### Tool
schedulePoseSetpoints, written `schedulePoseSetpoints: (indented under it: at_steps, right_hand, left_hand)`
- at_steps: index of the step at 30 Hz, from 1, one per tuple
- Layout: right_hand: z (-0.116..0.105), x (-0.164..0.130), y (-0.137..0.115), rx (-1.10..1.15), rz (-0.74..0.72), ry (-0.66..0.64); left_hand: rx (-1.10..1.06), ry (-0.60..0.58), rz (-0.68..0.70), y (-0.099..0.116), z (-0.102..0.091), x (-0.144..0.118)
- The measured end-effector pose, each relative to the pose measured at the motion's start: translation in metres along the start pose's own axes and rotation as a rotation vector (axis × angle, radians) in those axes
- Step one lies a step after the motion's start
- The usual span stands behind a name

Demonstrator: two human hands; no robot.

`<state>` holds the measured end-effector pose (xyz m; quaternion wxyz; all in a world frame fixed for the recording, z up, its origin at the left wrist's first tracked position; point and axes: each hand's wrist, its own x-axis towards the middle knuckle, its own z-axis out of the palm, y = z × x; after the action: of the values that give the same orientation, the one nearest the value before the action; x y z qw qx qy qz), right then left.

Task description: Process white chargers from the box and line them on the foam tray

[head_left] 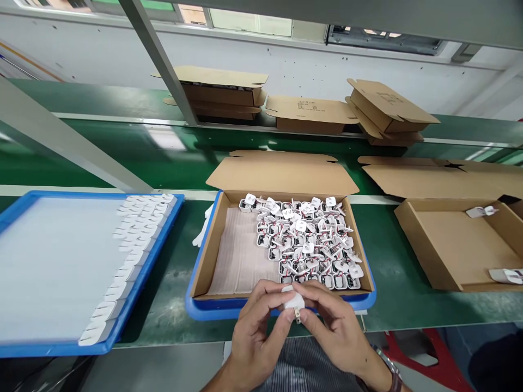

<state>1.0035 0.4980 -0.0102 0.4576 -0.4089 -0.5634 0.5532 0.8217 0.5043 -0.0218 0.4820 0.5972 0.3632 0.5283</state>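
Left hand: fingers clamped on a white plug from the left
Right hand: fingers clamped on it from the right
Plug position: between both hands, at the near edge of an open carton
Carton contents: crowded white housings
Blue-rimmed tray, left: white pieces along its right side

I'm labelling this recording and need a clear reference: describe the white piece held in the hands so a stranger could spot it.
On the green bench, find the middle cardboard box, crowded with white parts. By its near edge, the left hand and right hand together hold a white piece. Unlike its boxed neighbours, it is gripped, a metal prong showing on its near side.
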Motion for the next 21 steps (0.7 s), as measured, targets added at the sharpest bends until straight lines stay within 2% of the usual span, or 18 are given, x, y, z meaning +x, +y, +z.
schedulePoseSetpoints:
  at_steps: [10, 16, 21]
  right_hand:
    - [-0.007, 0.0, -0.003, 0.036, 0.117, -0.011]
    - [-0.008, 0.001, -0.005, 0.015, 0.109, -0.01]
    - [-0.009, 0.001, -0.01, -0.06, 0.062, -0.009]
  left_hand:
    - [-0.137, -0.071, -0.203, 0.005, -0.008, 0.012]
    - [-0.162, -0.107, -0.174, 0.006, -0.01, 0.012]
    - [-0.092, -0.153, -0.091, 0.01, -0.011, 0.011]
